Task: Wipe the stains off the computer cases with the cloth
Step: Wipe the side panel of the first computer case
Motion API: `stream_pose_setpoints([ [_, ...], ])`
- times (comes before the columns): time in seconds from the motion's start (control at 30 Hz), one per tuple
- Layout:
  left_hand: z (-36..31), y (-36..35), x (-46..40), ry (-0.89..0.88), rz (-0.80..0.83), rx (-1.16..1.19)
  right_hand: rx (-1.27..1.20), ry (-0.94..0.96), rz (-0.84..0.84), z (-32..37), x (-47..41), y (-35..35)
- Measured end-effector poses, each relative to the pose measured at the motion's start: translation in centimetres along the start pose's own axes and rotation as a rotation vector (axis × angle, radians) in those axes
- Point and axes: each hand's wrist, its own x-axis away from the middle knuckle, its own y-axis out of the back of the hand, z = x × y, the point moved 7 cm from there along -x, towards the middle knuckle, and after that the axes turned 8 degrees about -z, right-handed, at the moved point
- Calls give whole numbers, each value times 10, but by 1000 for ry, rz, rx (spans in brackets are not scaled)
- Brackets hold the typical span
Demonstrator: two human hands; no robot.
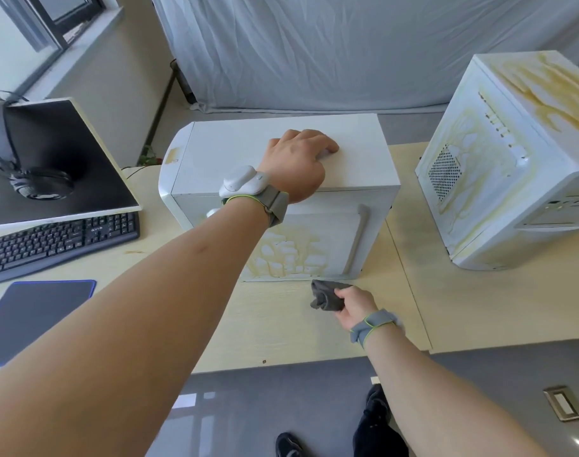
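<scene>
Grey cloth (pixel 326 295); white, yellow-stained case (pixel 281 179)

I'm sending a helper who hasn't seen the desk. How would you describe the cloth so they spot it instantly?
Two white computer cases stand on the pale wooden desk. Below the left case, the right hand grips the cloth: small, crumpled, dark grey.

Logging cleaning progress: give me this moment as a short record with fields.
left hand: left hand rests on top of the near case
right hand: right hand grips the grey cloth on the desk
near case: yellow stain on the side facing the person
far case: far case at right, streaked yellow on top and side
</scene>
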Motion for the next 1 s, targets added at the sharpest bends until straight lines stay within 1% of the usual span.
stream_pose_setpoints([
  [0.07,2,1,-1,6,2,10,-16,13,25,4,2,-16],
  [0.23,-2,3,1,6,9,21,43,119,35,58,53,-34],
  [0.33,-2,3,2,9,9,18,-20,176,14,97,91,-37],
  [0.4,-2,3,2,9,17,13,-118,219,56,123,124,-38],
  [0.47,-3,4,2,10,19,15,-205,319,132,150,167,-35],
  [0.57,-5,4,2,20,32,20,-269,527,223,185,220,-27],
  [0.63,-4,5,2,33,32,28,-245,584,231,192,231,-23],
  [0.67,-4,6,2,36,31,35,-209,591,201,189,228,-19],
  [0.77,-3,6,3,42,18,51,-71,552,64,158,201,-4],
  [0.8,-3,7,3,45,14,52,-44,510,34,140,186,0],
  [0.9,-2,6,3,51,16,50,29,332,16,84,140,6],
  [1.0,-1,5,1,53,33,49,112,187,-80,42,89,13],
])
